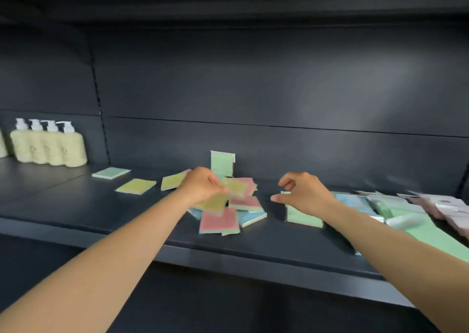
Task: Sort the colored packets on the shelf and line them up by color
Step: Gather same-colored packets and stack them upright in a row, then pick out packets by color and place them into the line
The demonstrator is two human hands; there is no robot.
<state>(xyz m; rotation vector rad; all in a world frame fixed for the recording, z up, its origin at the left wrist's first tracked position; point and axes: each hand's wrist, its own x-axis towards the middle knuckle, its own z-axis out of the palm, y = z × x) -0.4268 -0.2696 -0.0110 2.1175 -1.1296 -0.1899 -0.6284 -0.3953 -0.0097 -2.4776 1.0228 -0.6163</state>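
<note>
Shop, dark shelving point(253, 251), stocked pump bottles point(48, 144)

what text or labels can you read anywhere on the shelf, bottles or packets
None can be read.
Pump bottles: a faint mark on each front, too blurred to read.
Colored packets in the pile: no lettering can be made out.
Upright green packet: a white tab at its edge, nothing legible.
Pale packs at far right: a small dark mark, too blurred to read.
</note>
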